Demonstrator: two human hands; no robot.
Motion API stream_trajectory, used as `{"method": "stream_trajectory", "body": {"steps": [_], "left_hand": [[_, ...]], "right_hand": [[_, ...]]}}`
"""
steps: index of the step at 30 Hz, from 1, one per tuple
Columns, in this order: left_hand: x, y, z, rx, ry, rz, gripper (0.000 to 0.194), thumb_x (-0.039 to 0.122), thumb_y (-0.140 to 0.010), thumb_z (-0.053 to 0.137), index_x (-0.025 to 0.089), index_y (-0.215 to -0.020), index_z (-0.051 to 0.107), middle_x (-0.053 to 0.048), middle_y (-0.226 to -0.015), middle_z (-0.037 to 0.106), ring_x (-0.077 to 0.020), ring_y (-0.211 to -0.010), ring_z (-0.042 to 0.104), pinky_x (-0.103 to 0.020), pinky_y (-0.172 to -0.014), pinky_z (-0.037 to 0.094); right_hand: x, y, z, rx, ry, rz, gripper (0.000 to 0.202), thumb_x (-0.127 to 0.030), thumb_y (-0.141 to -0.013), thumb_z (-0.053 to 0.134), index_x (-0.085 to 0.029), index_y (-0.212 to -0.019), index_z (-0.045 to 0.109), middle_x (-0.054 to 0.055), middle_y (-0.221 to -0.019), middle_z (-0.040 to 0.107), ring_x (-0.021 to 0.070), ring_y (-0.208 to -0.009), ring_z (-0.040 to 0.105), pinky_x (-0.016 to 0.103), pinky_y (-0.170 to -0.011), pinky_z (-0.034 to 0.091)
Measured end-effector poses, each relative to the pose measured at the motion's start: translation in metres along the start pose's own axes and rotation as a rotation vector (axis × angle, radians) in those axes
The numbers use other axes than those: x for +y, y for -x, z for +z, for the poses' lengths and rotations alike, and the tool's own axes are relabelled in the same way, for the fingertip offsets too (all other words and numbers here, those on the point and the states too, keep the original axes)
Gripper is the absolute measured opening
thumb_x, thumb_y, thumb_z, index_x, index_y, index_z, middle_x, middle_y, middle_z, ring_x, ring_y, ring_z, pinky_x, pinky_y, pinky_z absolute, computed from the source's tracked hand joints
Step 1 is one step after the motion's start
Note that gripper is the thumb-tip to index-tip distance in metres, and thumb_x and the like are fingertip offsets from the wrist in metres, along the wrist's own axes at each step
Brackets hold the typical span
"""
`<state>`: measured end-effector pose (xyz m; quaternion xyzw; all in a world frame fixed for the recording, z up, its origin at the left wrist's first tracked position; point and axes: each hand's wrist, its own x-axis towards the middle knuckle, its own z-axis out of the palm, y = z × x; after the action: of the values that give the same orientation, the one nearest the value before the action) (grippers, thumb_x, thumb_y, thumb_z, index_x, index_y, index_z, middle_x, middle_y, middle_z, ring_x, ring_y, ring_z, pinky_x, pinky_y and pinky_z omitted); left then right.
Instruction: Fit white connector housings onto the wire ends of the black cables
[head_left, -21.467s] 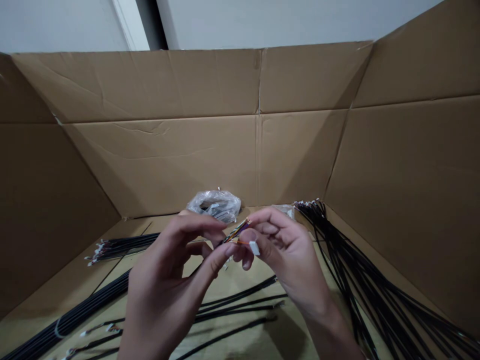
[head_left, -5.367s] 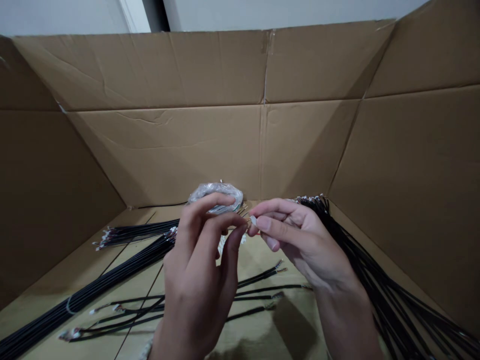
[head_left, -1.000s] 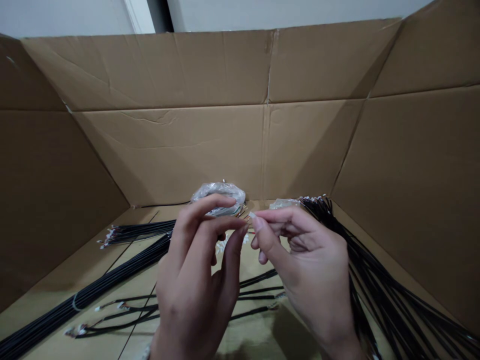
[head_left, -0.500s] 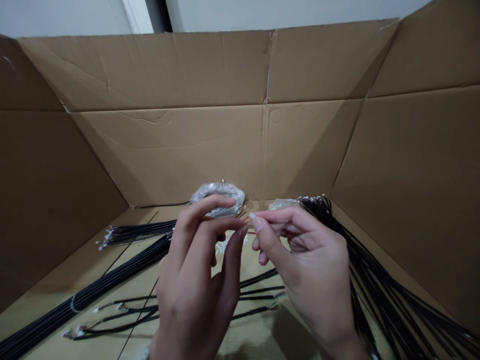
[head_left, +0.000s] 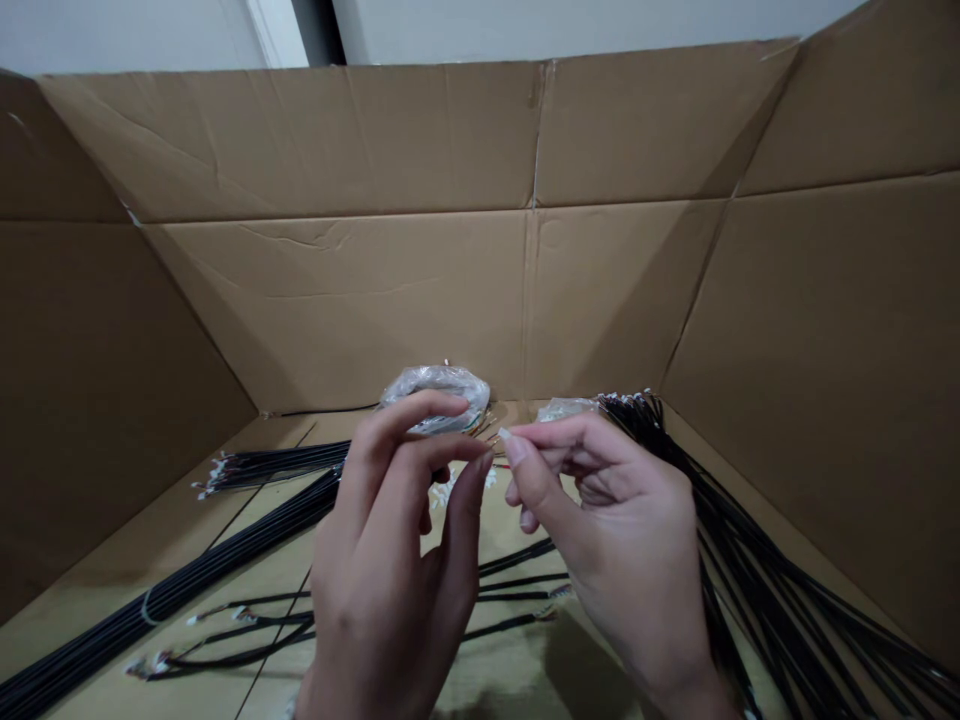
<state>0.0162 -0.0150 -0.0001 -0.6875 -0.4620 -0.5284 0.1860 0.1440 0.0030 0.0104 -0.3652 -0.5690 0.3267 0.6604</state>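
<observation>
A small white connector [head_left: 505,434] sits between the thumb and forefinger of the right hand [head_left: 510,440] — those fingertips clamped on it. Just beside it, the left hand [head_left: 491,453] has thumb and forefinger pinched on a thin wire [head_left: 493,441], its other fingers raised. Loose white connectors [head_left: 444,490] lie beyond, near a clear plastic bag [head_left: 435,383]. Several short black cables [head_left: 517,588] lie below the hands — a tied black bundle [head_left: 217,560] on the left, a spread black bundle [head_left: 757,545] on the right, all before a cardboard wall [head_left: 337,280].
</observation>
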Motion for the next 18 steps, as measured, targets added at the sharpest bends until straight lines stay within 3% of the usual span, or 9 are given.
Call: {"method": "stream_trajectory", "body": {"steps": [18], "left_hand": [[0.0008,-0.002,-0.0006,0.019,-0.012,-0.001,0.012,0.013,-0.099,0.061,0.025,-0.101,0.064,0.0,-0.118,0.066,-0.0118,-0.093,0.07,-0.019,-0.058,0.056]], "right_hand": [[0.0064,0.0065,0.0035,0.058,0.123,-0.19,0.011,-0.016,-0.088,0.07,-0.02,-0.077,0.071,-0.005,-0.06,0.065,0.012,-0.054,0.06,0.026,-0.054,0.051]]}}
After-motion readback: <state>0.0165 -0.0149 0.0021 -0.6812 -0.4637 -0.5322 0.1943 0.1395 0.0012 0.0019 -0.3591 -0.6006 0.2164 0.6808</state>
